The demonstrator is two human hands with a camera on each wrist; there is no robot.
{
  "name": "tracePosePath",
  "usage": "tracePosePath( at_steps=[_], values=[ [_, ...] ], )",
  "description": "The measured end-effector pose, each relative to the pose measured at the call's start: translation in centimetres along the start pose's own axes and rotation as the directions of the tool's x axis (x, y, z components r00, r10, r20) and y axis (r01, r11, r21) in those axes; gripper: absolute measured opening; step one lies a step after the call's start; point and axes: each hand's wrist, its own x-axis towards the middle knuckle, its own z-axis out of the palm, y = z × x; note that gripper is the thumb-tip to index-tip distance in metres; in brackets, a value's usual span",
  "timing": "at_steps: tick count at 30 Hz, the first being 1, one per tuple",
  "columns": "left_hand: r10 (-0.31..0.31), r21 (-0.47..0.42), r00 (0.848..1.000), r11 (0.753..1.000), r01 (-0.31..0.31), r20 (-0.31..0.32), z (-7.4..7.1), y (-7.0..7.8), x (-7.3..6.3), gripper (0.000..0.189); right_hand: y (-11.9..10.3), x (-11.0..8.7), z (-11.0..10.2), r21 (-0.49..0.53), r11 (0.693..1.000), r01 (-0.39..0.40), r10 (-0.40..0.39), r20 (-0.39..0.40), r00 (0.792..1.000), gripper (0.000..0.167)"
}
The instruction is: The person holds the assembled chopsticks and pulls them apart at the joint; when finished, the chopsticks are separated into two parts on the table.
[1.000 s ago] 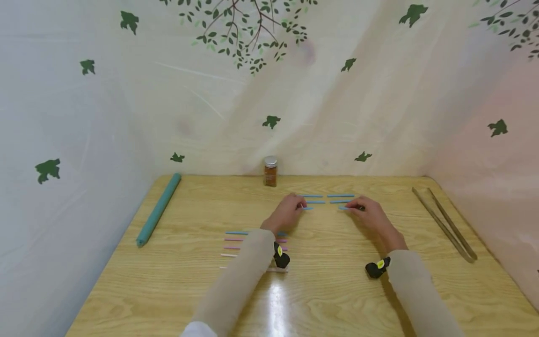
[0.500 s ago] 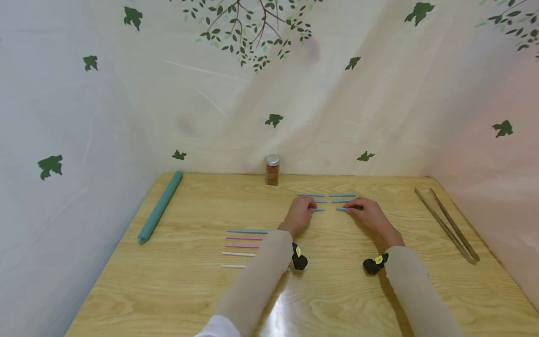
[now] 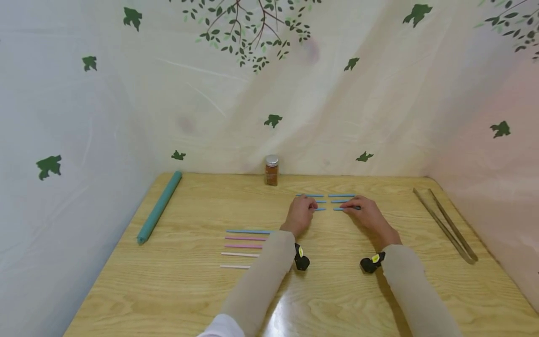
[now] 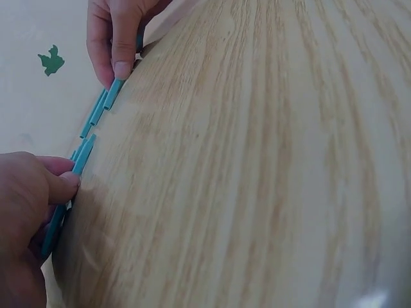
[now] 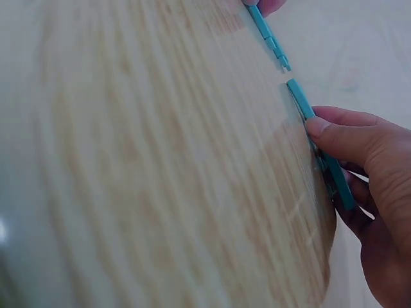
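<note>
In the head view my left hand (image 3: pixel 300 214) pinches a short blue stick (image 3: pixel 321 209) low over the wooden table. To its right, my right hand (image 3: pixel 367 214) pinches a matching blue stick (image 3: pixel 338 209), its thumb laid along it in the right wrist view (image 5: pixel 299 97). The two inner ends face each other across a small gap. Beyond them lie two more pairs of short blue sticks, the far pair at left (image 3: pixel 311 195) and right (image 3: pixel 342 195). My fingers partly hide the nearer pair. Whether the held sticks touch the table I cannot tell.
Left of my left forearm lie a long blue stick (image 3: pixel 248 231), pink sticks (image 3: pixel 244 246) and white sticks (image 3: pixel 237 254), partly covered by the sleeve. A spice jar (image 3: pixel 272 171) stands at the back, a teal roll (image 3: pixel 160 208) at left, metal tongs (image 3: pixel 446 227) at right.
My left hand has moved right with its stick, closer to the right hand. The right hand has shifted slightly left with its own stick, narrowing the gap between them.
</note>
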Motion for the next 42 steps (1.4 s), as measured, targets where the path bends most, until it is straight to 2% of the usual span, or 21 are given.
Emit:
tracePosePath(
  at_steps=[11,17,25,30,42],
  values=[
    [-0.016,0.017,1.0,1.0,0.016,0.011,0.07,-0.08,0.22,0.016,0.27,0.3,0.43,-0.032,0.999,0.039,-0.04,-0.018,0.999,0.016],
    [-0.04,0.004,0.999,0.999,0.039,0.031,0.18,-0.15,0.24,0.016,0.23,0.14,0.43,-0.017,0.998,0.068,-0.068,-0.038,0.997,0.014],
    [-0.004,-0.011,1.0,1.0,0.004,0.028,0.33,-0.38,0.27,0.015,0.37,0.13,0.29,-0.017,0.998,0.065,-0.065,-0.043,0.997,0.015],
    [-0.009,-0.027,0.999,1.0,0.01,0.035,0.24,-0.27,0.2,0.017,0.5,0.09,0.25,-0.026,0.996,0.082,-0.083,-0.046,0.996,0.015],
    [-0.014,0.026,0.997,1.0,0.013,0.072,-0.06,-0.1,0.09,0.018,0.4,0.17,0.55,-0.043,0.995,0.091,-0.093,-0.059,0.994,0.014]
  ],
)
